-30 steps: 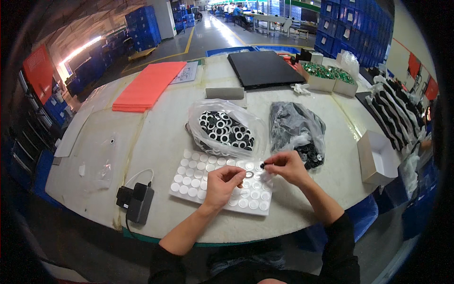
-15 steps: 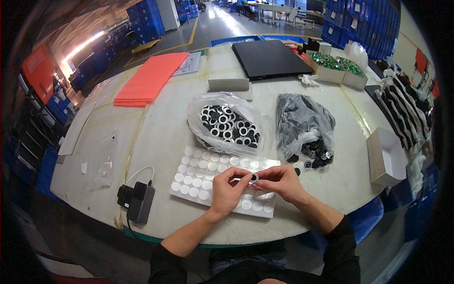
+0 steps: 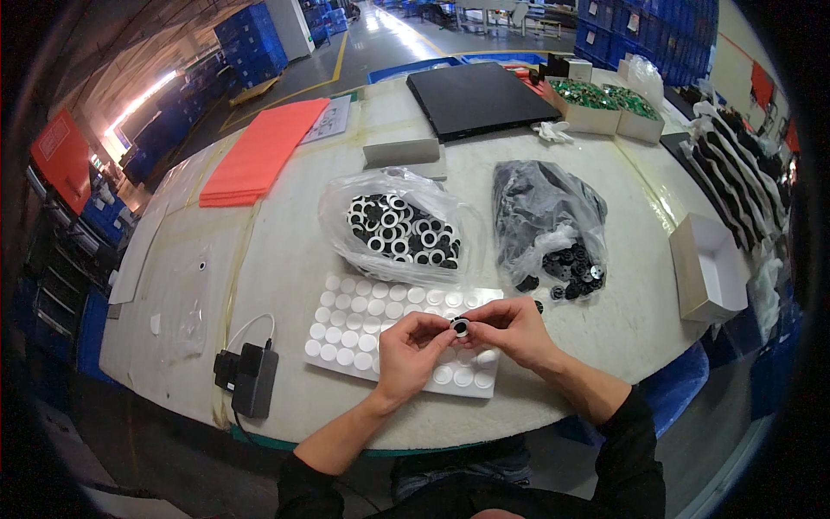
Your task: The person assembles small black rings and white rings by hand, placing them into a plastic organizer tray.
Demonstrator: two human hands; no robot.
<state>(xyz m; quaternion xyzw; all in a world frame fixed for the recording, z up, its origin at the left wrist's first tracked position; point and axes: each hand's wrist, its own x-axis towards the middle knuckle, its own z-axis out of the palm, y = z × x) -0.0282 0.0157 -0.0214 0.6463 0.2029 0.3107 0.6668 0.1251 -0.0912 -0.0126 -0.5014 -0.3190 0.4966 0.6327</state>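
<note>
Between the fingertips of my left hand (image 3: 410, 350) and my right hand (image 3: 516, 334) is a small black-and-white ring (image 3: 460, 327), pinched from both sides. Both hands hover over a white tray (image 3: 313, 353) holding rows of round white discs (image 3: 345, 355); my hands hide its middle. Beyond the tray lies an open clear plastic bag (image 3: 339, 248) full of similar black-and-white rings (image 3: 400, 229). A grey-looking plastic bag (image 3: 527, 203) to its right spills round black parts (image 3: 571, 268) near my right hand.
A black power adapter (image 3: 255, 381) with a cable sits left of the tray. Orange-red sheets (image 3: 259, 156), a flat black panel (image 3: 480, 99) and boxes of green circuit boards (image 3: 584, 108) lie farther back. At the right edge stands an open white box (image 3: 705, 268).
The view has shifted slightly, so the table's things sit a little differently. The ring stays pinched between both hands, and its face now shows more fully.
</note>
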